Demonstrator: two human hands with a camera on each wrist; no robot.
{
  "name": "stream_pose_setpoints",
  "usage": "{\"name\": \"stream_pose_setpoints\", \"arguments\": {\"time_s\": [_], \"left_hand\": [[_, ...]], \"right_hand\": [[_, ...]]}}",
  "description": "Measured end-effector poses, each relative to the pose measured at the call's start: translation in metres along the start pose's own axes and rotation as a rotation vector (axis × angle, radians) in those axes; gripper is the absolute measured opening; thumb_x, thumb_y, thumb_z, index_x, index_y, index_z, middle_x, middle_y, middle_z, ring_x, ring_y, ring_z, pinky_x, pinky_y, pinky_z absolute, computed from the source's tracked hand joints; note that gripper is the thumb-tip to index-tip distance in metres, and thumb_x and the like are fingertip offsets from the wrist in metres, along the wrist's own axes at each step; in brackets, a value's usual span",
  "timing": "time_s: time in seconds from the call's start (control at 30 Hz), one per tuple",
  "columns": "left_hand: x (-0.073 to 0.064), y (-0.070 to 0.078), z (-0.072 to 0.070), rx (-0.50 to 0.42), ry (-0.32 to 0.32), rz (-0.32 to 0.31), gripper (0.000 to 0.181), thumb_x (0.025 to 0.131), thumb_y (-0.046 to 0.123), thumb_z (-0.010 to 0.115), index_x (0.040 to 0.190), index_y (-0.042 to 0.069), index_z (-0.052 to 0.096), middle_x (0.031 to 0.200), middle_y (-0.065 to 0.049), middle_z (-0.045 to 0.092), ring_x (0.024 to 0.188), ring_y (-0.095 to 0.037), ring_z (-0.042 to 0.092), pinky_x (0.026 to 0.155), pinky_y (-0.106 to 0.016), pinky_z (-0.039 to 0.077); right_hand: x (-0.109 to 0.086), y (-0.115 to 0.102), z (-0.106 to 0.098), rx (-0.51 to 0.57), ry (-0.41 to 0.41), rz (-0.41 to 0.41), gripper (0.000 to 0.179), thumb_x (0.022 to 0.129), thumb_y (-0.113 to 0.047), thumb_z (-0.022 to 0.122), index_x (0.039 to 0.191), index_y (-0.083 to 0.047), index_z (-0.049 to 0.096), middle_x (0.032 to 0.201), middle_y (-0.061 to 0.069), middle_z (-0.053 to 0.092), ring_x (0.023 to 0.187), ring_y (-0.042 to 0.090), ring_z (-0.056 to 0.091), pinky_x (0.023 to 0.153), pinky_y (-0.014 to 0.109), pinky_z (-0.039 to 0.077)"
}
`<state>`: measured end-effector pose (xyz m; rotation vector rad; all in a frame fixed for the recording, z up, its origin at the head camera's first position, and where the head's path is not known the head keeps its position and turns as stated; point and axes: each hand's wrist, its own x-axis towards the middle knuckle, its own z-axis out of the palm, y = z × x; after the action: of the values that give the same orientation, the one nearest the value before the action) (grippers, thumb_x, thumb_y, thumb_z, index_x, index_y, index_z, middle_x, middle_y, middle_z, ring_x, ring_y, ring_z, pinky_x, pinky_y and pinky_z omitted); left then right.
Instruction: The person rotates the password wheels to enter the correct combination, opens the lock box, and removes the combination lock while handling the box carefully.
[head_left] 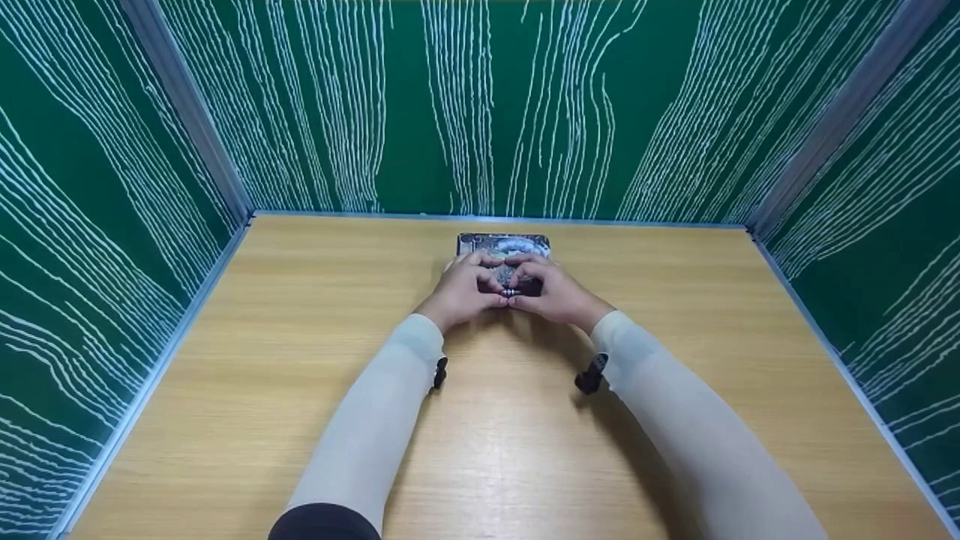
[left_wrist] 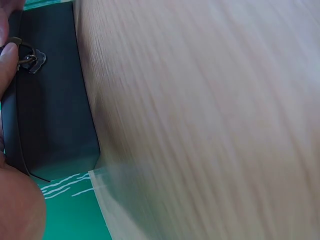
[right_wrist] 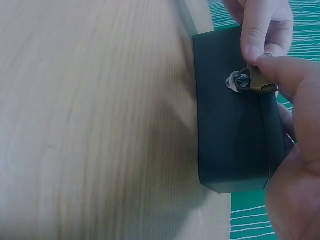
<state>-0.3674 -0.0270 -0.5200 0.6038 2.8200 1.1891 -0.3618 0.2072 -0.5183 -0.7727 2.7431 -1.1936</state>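
Observation:
A dark box (right_wrist: 230, 135) with a patterned lid (head_left: 517, 245) stands on the table, a silver plate (right_wrist: 232, 81) on its front. By that plate is a small brass padlock (right_wrist: 259, 80), its curved shackle (left_wrist: 36, 52) meeting the plate. My right hand (head_left: 553, 291) pinches the padlock's body between thumb and finger, wrist close to the lid edge. From the other side my left hand (head_left: 466, 289) pinches it too, fingertips meeting the right hand's. Both hands arch over the front of the lid and hide much of it. Part of the padlock is covered by fingertips.
The box rests near the back edge of a wooden table (head_left: 337, 300). Green walls with white wavy lines (head_left: 405, 112) rise behind and at both sides, joined by metal posts (head_left: 191, 97). Each wrist carries a small black camera (head_left: 592, 373).

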Motion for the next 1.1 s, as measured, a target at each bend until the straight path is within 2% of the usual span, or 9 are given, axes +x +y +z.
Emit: {"name": "stream_pose_setpoints", "arguments": {"time_s": [0.3,0.47,0.7,0.93,1.1], "left_hand": [[0.001,-0.0007,-0.0004,0.019,0.003,0.037,0.015,0.093,0.028,0.095,0.098,0.016,0.088,0.164,0.004,0.063,0.166,-0.033,0.039,0.143,-0.05,0.021],[0.0009,-0.0007,-0.0008,0.007,0.004,0.037,0.015,0.092,0.027,0.095,0.097,0.016,0.087,0.164,0.004,0.063,0.167,-0.033,0.038,0.144,-0.051,0.019],[-0.0005,-0.0013,-0.0009,0.008,0.006,0.043,0.015,0.092,0.027,0.095,0.098,0.016,0.087,0.164,0.004,0.063,0.166,-0.035,0.039,0.144,-0.054,0.02],[-0.0016,-0.0007,-0.0012,-0.003,0.004,0.023,0.013,0.092,0.027,0.095,0.097,0.018,0.087,0.163,0.006,0.062,0.167,-0.034,0.038,0.144,-0.055,0.018],[-0.0011,-0.0011,-0.0006,0.009,0.008,0.032,0.013,0.092,0.027,0.095,0.097,0.018,0.087,0.163,0.004,0.063,0.167,-0.035,0.039,0.144,-0.056,0.02]], "right_hand": [[0.0011,0.0008,0.0009,-0.012,0.009,-0.023,0.012,0.102,-0.011,0.085,0.108,-0.014,0.075,0.169,0.012,0.057,0.163,0.041,0.044,0.141,0.062,0.028],[0.0016,0.0014,0.001,-0.01,0.012,-0.03,0.01,0.102,-0.01,0.084,0.106,-0.012,0.076,0.169,0.013,0.057,0.163,0.042,0.044,0.141,0.062,0.026],[0.0006,0.0002,-0.0013,-0.017,-0.004,0.014,0.012,0.101,-0.015,0.086,0.109,-0.013,0.078,0.171,0.01,0.056,0.166,0.043,0.042,0.143,0.062,0.024],[0.0015,-0.0003,-0.0009,-0.026,0.003,0.047,0.016,0.096,-0.01,0.089,0.106,-0.012,0.076,0.173,0.008,0.056,0.166,0.043,0.042,0.141,0.057,0.031],[0.0022,0.0011,0.0021,-0.012,0.034,0.02,0.016,0.094,-0.005,0.088,0.101,-0.011,0.075,0.17,0.011,0.059,0.164,0.043,0.046,0.14,0.056,0.035]]}}
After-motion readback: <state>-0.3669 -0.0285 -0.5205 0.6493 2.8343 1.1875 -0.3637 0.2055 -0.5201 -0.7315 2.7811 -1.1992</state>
